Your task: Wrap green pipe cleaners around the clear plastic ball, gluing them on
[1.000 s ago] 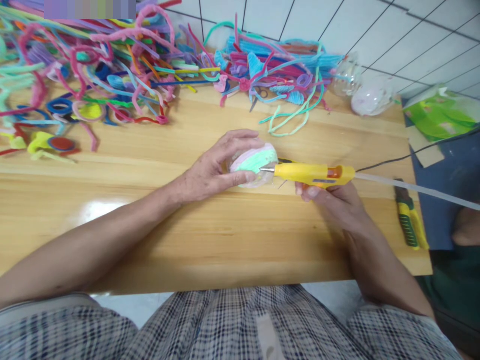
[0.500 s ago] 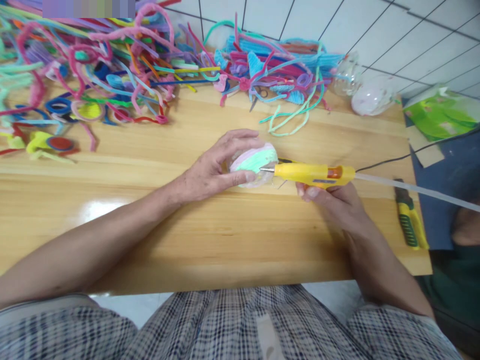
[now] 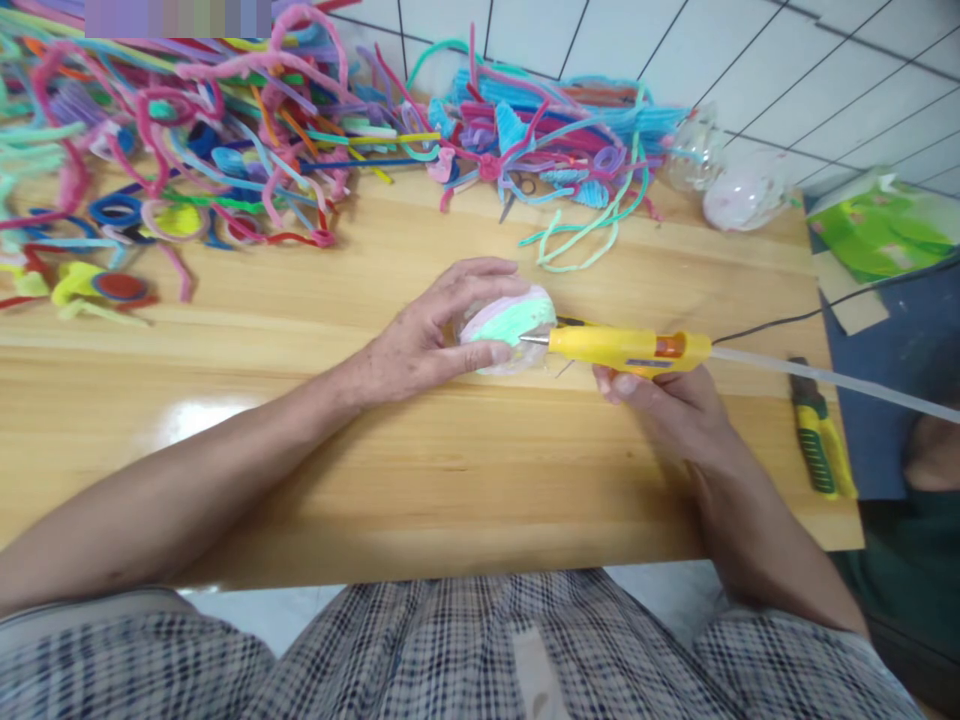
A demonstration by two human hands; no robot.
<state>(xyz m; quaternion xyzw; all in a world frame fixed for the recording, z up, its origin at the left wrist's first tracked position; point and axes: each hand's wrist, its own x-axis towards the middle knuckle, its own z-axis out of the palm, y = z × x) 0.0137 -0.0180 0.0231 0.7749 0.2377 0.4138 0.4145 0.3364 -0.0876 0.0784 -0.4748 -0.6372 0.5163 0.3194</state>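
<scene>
My left hand (image 3: 442, 330) is wrapped round a clear ball (image 3: 514, 325) banded with mint-green and pale pink fuzzy strips, its thumb in front and fingers behind. From the right, my right hand (image 3: 660, 395) grips a yellow hot glue gun (image 3: 622, 350) by its handle, below the barrel. The metal nozzle points left and meets the ball's near right side by the green strip; whether glue is coming out is too small to tell. A long translucent glue stick (image 3: 840, 375) sticks out from the gun's back end.
Heaps of coloured pipe cleaners (image 3: 247, 130) spread along the table's back and left. Small scissors (image 3: 517, 195) lie partly under them. Clear balls (image 3: 739, 190) stand at the back right. Yellow-green pliers (image 3: 817, 430) lie near the right edge; a black cord (image 3: 772, 325) runs off right. Part of another person (image 3: 930, 455) shows there.
</scene>
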